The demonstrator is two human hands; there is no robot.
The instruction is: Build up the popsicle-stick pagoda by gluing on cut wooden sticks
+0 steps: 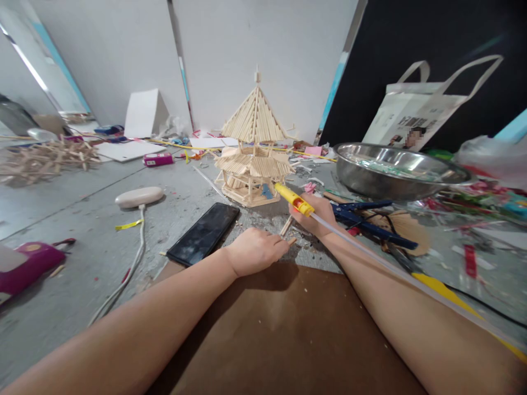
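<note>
This looks like a craft workshop or a maker's studio rather than a living room: plain white panels (267, 33) stand along the far edge of a scuffed gray work surface (99, 219), with a black panel (415, 27) toward its far right corner. A small pavilion built of wooden sticks (255, 112), a yellow glue gun (293, 198) and a blue-handled tool (370, 219) point to handwork. So does the litter about them, with a tangled heap of sticks (41, 162) near the left edge and colored scraps around a metal basin (366, 178) at the right.
</note>
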